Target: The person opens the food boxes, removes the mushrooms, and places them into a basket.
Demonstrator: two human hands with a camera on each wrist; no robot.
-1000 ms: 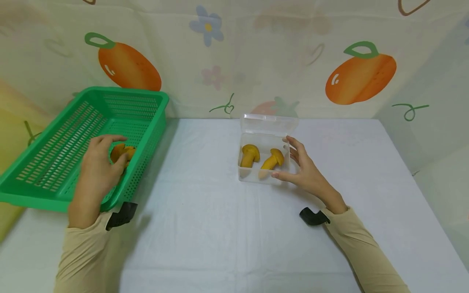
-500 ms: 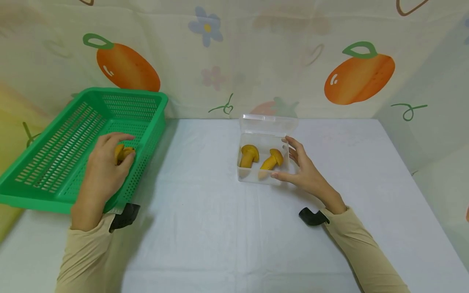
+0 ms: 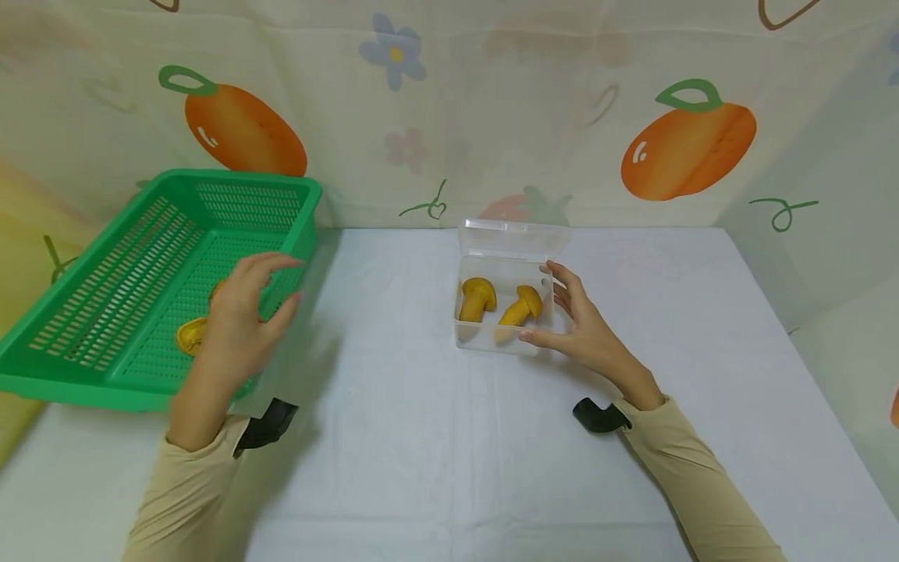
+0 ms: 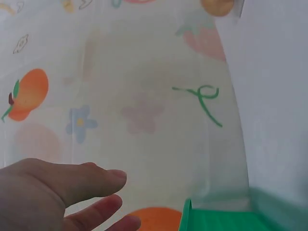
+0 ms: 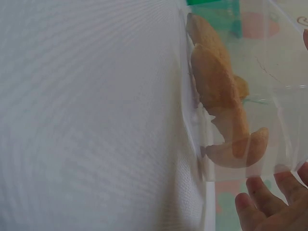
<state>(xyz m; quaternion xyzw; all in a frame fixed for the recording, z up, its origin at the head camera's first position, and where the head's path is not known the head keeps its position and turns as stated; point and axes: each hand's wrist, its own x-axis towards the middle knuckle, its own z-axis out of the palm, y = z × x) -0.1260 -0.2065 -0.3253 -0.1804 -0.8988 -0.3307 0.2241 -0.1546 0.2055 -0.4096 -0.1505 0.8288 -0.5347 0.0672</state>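
Plainly, my left hand (image 3: pixel 242 324) hung over the right rim of the green basket (image 3: pixel 242 173), back of the hand up, thumb and forefinger spread wide with their tips pointing right, empty as far as I could see. My left wrist view showed three digits nearly straight, set against the curtain (image 3: pixel 449 101), with a corner of the basket just beside them. My left forearm slanted up and to the right from the near side. In the basket, left of that hand and partly hidden by it, lay a yellow mushroom (image 3: pixel 191 336), with an orange edge showing beyond it. My right hand (image 3: pixel 586 328) held the clear box (image 3: pixel 485 337) by its right end, thumb at the front wall, fingers round the far right corner. Two mushrooms (image 3: pixel 479 297) lay inside, caps away from me, and the lid (image 3: pixel 516 238) stood raised along the back edge. As for room, a broad stretch of white table (image 3: pixel 393 437) separated basket from box, and more ran from my right hand to the slanting right edge.
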